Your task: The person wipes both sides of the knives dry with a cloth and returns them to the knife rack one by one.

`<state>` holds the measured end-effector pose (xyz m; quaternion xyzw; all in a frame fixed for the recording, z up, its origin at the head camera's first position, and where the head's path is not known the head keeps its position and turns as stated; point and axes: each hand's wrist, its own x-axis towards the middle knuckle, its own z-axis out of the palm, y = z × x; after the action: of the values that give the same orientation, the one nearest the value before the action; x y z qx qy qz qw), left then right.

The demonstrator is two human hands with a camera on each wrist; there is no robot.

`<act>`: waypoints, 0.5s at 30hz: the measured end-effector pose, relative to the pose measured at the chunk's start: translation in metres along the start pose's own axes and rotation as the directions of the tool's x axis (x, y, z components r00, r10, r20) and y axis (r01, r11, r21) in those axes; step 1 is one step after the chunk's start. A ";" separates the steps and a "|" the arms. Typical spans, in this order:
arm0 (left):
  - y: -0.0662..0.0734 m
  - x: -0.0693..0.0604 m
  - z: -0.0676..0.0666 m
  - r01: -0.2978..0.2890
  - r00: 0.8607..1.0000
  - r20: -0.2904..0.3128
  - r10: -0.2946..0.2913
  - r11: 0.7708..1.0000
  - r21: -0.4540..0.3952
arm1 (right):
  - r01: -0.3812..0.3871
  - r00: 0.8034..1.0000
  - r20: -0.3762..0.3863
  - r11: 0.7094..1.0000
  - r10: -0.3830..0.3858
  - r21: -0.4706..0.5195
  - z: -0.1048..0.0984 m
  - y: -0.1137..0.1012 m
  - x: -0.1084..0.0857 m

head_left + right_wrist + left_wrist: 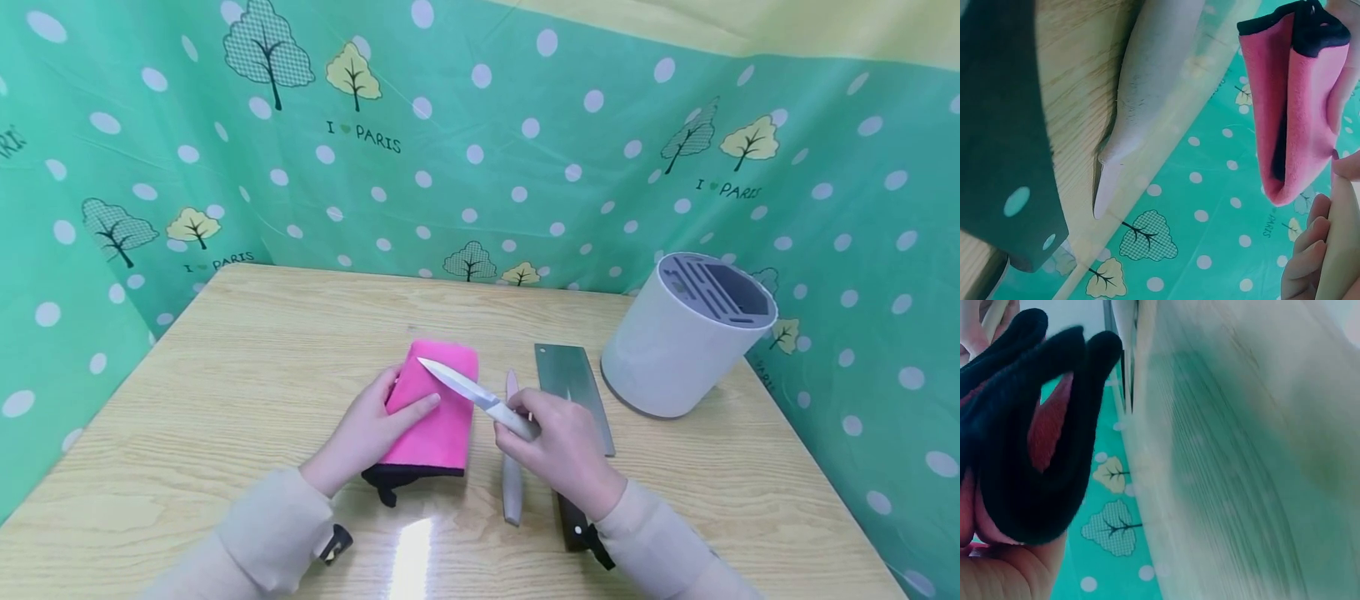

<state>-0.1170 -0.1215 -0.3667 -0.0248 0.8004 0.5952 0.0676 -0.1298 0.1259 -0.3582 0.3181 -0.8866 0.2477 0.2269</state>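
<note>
In the head view my left hand [371, 425] grips a folded pink cloth [435, 437] with black trim, its thumb across the top. The left wrist view shows the layered black edge [1041, 515] of this cloth close up. My right hand [562, 446] holds a small knife [459, 383] by its pale handle, fingers curled round it. The blade points up and left, over the pink cloth; whether they touch I cannot tell. A second pale-handled knife [512, 492] lies on the table between the hands. Partly beneath my right hand is a cleaver [572, 375] with a dark handle.
A white cylindrical knife holder [652, 358] with a grey slotted top stands at the right rear of the wooden table [300, 333]. Green dotted curtains [480, 167] enclose the back and sides. Black wrist straps [337, 543] show at both sleeves.
</note>
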 end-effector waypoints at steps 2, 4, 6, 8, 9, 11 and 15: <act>0.000 0.000 0.002 0.008 1.000 0.001 -0.008 1.000 -0.006 | -0.002 1.000 0.001 1.000 0.002 0.000 0.000 0.000 0.000; 0.000 0.000 0.003 0.016 1.000 -0.002 -0.016 1.000 -0.011 | -0.003 1.000 0.002 1.000 0.003 0.001 0.000 -0.001 0.000; 0.000 0.001 0.004 0.024 1.000 -0.008 -0.024 1.000 -0.010 | -0.002 1.000 0.002 1.000 0.002 0.001 0.000 0.000 0.000; 0.000 0.002 0.004 0.030 0.999 -0.015 -0.030 1.000 -0.005 | -0.004 1.000 0.003 1.000 0.004 0.000 0.000 0.000 0.000; 0.000 0.002 0.004 0.031 0.999 -0.018 -0.031 1.000 -0.002 | -0.005 1.000 0.003 1.000 0.005 -0.002 0.000 0.000 0.000; 0.000 0.002 0.005 0.035 0.999 -0.019 -0.035 0.999 -0.004 | -0.007 1.000 0.005 1.000 0.007 -0.004 0.000 0.000 0.000; -0.001 0.002 0.007 0.042 0.999 -0.007 -0.042 0.999 -0.022 | -0.008 1.000 0.011 1.000 0.008 -0.004 0.000 -0.001 0.001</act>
<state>-0.1180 -0.1153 -0.3694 -0.0444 0.7934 0.6022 0.0769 -0.1297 0.1251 -0.3573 0.3153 -0.8895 0.2453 0.2217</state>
